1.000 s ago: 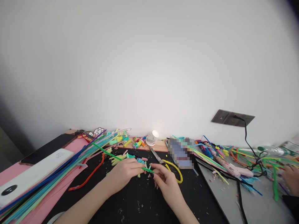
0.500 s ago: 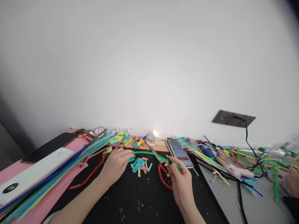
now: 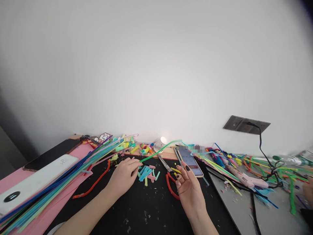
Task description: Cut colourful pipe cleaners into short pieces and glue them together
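Head view: the green stem (image 3: 156, 153) is now held at one end only. The right hand (image 3: 192, 187) has let go of it, and the far end springs up, its tip rising in front of the wall (image 3: 156, 81), with the paper cup (image 3: 160, 143) behind its length. The left hand (image 3: 125, 174) pinches the near end between bent fingers; the exact contact is hidden behind the knuckles. The right hand is turned partly palm up, its fingers loosely curled and nothing visible in them — for the work, that leaves the left hand alone steadying the stem and the right one free.

Half a second earlier the stem ran in a low arc between both hands, above the cut pieces (image 3: 146, 173); a second ago the two hands met over that pile and partly covered it. Now they are well apart, and the pile lies in plain sight between them on the black mat (image 3: 146, 209). The scissors (image 3: 165, 164) lie just beside the right hand, their red handle partly behind it — whether they touch, I cannot tell. The phone (image 3: 192, 161) beyond that hand and the orange strip (image 3: 96, 182) near the left forearm stay put.
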`<action>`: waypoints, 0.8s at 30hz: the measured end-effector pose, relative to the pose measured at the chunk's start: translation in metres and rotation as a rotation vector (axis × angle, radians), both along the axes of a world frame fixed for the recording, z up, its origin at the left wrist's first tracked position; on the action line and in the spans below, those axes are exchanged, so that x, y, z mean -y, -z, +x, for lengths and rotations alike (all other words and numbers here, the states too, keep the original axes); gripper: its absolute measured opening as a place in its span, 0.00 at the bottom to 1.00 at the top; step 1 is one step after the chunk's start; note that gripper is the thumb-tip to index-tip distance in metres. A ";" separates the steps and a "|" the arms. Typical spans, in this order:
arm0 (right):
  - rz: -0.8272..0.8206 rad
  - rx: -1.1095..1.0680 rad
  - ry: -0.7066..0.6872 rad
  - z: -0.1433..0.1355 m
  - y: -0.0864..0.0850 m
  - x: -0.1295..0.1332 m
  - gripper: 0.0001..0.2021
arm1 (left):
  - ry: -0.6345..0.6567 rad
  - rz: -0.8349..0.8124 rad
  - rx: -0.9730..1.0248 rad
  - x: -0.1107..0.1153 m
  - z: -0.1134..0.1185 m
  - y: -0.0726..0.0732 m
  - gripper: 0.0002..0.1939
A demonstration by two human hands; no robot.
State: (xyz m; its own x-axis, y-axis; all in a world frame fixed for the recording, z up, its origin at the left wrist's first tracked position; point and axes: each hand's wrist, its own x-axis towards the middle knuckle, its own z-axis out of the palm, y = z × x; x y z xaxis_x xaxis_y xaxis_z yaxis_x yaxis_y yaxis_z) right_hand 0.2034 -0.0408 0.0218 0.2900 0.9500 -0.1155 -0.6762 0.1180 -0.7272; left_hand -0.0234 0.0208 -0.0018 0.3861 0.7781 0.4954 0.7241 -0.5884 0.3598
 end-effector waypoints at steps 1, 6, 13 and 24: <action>-0.012 0.057 -0.023 -0.002 0.001 0.000 0.18 | 0.043 0.006 0.008 0.002 0.001 -0.001 0.15; -0.133 0.385 -0.303 -0.017 0.009 0.005 0.18 | 0.373 0.033 -0.028 0.019 0.013 -0.010 0.16; -0.062 0.483 -0.346 -0.022 0.016 0.005 0.12 | 0.435 0.006 0.002 0.026 0.021 -0.011 0.15; -0.032 0.369 -0.158 -0.018 0.016 0.001 0.12 | 0.200 -0.636 0.770 0.012 0.021 -0.007 0.13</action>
